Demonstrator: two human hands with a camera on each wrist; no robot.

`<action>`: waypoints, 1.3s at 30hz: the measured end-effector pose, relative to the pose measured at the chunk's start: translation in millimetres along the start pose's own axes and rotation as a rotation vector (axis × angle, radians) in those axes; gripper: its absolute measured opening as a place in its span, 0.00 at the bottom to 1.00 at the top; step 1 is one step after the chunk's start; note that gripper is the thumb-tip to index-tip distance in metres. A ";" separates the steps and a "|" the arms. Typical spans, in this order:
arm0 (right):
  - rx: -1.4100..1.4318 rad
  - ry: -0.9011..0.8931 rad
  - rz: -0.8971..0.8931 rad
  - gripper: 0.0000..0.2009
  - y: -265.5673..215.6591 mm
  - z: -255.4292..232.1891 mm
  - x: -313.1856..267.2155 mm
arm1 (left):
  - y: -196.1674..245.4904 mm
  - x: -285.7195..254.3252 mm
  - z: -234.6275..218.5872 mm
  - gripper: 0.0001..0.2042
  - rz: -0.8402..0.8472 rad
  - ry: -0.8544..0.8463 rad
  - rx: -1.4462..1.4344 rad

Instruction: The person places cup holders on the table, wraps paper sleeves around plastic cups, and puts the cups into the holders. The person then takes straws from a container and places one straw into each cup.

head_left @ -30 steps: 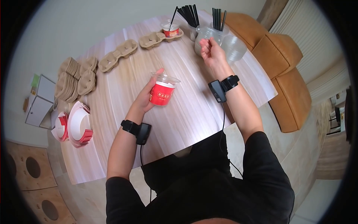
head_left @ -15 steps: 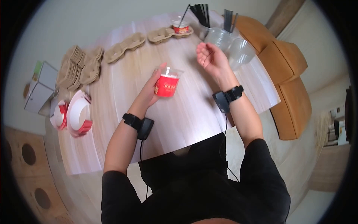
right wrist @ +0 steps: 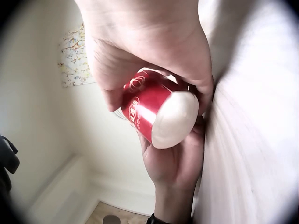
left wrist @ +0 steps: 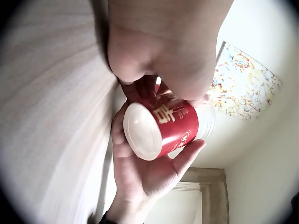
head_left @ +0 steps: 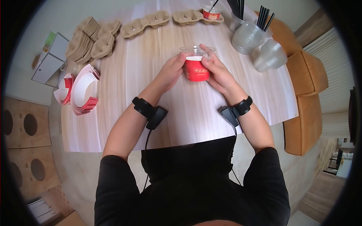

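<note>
A clear plastic cup with a red paper sleeve (head_left: 198, 72) is held between both hands over the middle of the table. My left hand (head_left: 170, 72) grips it from the left, thumb near the upper edge of the sleeve. From the other side my right hand (head_left: 221, 75) holds it, thumb on the front and fingers behind the clear rim. Gold lettering shows on the sleeve (left wrist: 180, 125) in the left wrist view. The cup's pale bottom (right wrist: 175, 120) faces the right wrist camera, so its inside is hidden there.
Stacked flat red-and-white sleeves (head_left: 86, 92) lie at the table's left, with piled cardboard cup carriers (head_left: 81, 47) behind. More carriers (head_left: 145, 25) line the back, one bearing a sleeved cup (head_left: 212, 15). Nested clear cups (head_left: 269, 56) and black straws (head_left: 263, 19) stand at the right.
My right hand has come from near the clear cups to the sleeved cup and taken hold of it. The left hand still holds it. The head view has shifted.
</note>
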State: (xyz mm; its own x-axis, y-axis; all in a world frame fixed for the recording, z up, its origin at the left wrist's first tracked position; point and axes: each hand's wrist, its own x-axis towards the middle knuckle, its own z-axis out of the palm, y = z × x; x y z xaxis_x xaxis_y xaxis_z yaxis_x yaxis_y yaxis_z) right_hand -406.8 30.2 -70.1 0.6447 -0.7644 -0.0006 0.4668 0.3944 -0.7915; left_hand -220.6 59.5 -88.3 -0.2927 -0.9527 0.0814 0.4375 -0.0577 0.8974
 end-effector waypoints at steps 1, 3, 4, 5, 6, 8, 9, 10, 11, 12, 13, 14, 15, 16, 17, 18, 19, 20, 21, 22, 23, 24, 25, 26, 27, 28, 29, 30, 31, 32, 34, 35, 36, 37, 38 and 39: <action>0.007 0.005 0.005 0.33 0.9 -0.7 -0.8 | 0.4 -0.8 0.6 0.30 -0.001 0.005 0.058; 0.055 -0.017 -0.010 0.33 0.9 -0.1 -2.3 | -2.2 -1.5 2.0 0.31 -0.010 0.013 0.113; 0.060 -0.013 -0.006 0.33 2.0 0.5 -2.8 | -3.9 -1.1 4.2 0.31 0.027 0.060 0.105; 0.026 0.009 -0.028 0.33 3.7 1.7 -2.8 | -5.4 -0.7 6.3 0.31 0.065 0.106 0.097; -0.009 0.030 -0.051 0.32 4.6 1.9 -3.2 | -6.5 -1.9 8.5 0.31 0.061 0.107 0.095; 0.065 0.018 -0.031 0.31 3.0 -3.0 -1.7 | -3.6 -6.6 15.9 0.30 0.102 0.122 0.373; 0.137 0.003 -0.013 0.30 3.0 -4.6 -1.7 | -3.6 -6.4 11.6 0.30 0.098 0.121 0.374; 0.139 0.003 -0.015 0.30 2.3 -3.6 -2.3 | -0.9 -5.4 4.7 0.29 0.025 0.066 0.280; 0.112 -0.006 -0.026 0.28 -0.3 -1.3 -3.0 | 0.1 -4.1 0.1 0.29 -0.047 0.012 0.187; 0.085 -0.014 -0.037 0.27 -2.7 0.1 -3.8 | -1.4 -2.9 -1.9 0.29 -0.048 0.009 0.188; 0.086 -0.013 -0.039 0.27 -4.7 0.0 -3.8 | -0.5 -2.1 -1.3 0.27 -0.037 0.018 0.138; 0.052 -0.013 -0.023 0.26 -6.9 -0.7 -3.4 | 0.1 -1.8 -0.5 0.26 -0.027 0.027 0.087; 0.017 -0.014 -0.006 0.25 -8.2 -1.6 -2.6 | 0.4 -1.5 0.4 0.26 -0.027 0.025 0.087; 0.017 -0.013 -0.006 0.25 -8.0 -3.1 -1.4 | 1.5 -1.0 2.4 0.23 -0.004 0.128 0.050; -0.029 0.025 0.000 0.23 -6.9 -5.3 0.1 | 1.8 -0.6 4.1 0.19 0.019 0.232 0.012; -0.076 0.062 0.007 0.22 -6.0 -6.5 0.5 | 0.7 0.0 4.5 0.19 0.021 0.232 0.010; -0.080 0.060 0.011 0.22 -5.8 -6.3 0.4 | 0.1 0.4 4.9 0.16 0.047 0.242 0.010; -0.125 0.090 -0.016 0.22 -5.2 -5.6 0.9 | -0.7 0.1 4.8 0.13 0.074 0.253 0.010; -0.170 0.120 -0.043 0.21 -4.5 -5.0 1.5 | -1.1 -0.4 4.4 0.13 0.077 0.258 0.007; -0.173 0.116 -0.038 0.21 -4.5 -5.0 2.1 | 1.1 -0.7 5.8 0.12 0.103 0.251 0.097; -0.192 0.125 -0.049 0.21 -5.0 -5.7 2.5 | 2.1 -1.5 7.3 0.12 0.129 0.247 0.188; -0.209 0.134 -0.060 0.21 -4.7 -6.4 2.8 | 0.4 -2.8 8.9 0.12 0.130 0.254 0.184; -0.211 0.131 -0.054 0.21 -3.7 -8.2 3.5 | -2.1 -3.6 10.7 0.13 0.207 0.215 0.264; -0.221 0.118 -0.055 0.21 -2.5 -10.9 4.8 | -3.1 -4.1 11.1 0.14 0.286 0.175 0.344; -0.230 0.106 -0.058 0.21 -1.6 -12.1 5.5 | -2.0 -4.5 9.7 0.14 0.287 0.177 0.342; -0.232 0.105 -0.057 0.21 -1.3 -11.7 5.6 | -1.1 -4.4 6.9 0.15 0.248 0.152 0.309; -0.241 0.086 -0.065 0.21 -1.2 -11.4 5.6 | 0.0 -4.0 4.1 0.16 0.208 0.126 0.275; -0.251 0.068 -0.073 0.21 -1.3 -11.2 5.7 | 0.4 -3.5 2.0 0.16 0.209 0.126 0.275; -0.252 0.068 -0.073 0.21 -1.8 -11.2 5.8 | 0.6 -3.2 0.5 0.15 0.196 0.126 0.304; -0.276 0.053 -0.085 0.20 -2.6 -11.5 6.1 | 0.1 -3.3 -0.8 0.14 0.182 0.126 0.332; -0.302 0.042 -0.098 0.20 -4.4 -13.8 6.4 | 0.8 -3.6 -1.5 0.13 0.169 0.110 0.272; -0.263 0.041 -0.095 0.20 -5.8 -15.8 7.0 | 1.6 -3.7 -1.0 0.13 0.157 0.096 0.215; -0.223 0.041 -0.092 0.19 -6.9 -17.5 6.7 | 1.0 -3.8 -1.1 0.13 0.155 0.092 0.214; -0.223 0.045 -0.093 0.19 -8.3 -18.0 5.8 | 0.0 -3.7 -1.7 0.13 0.139 0.079 0.198; -0.176 0.037 -0.081 0.18 -10.2 -17.9 5.2 | -0.6 -3.5 -2.7 0.12 0.124 0.065 0.184; -0.129 0.028 -0.070 0.18 -11.6 -18.4 5.2 | -0.8 -3.3 -4.2 0.12 0.124 0.064 0.184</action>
State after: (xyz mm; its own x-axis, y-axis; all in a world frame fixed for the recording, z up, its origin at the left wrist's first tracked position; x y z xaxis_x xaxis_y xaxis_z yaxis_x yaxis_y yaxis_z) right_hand -420.0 12.2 -72.1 0.5948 -0.8028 0.0419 0.4276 0.2718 -0.8621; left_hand -216.4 61.4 -91.2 -0.1896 -0.9664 0.1739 0.3028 0.1109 0.9466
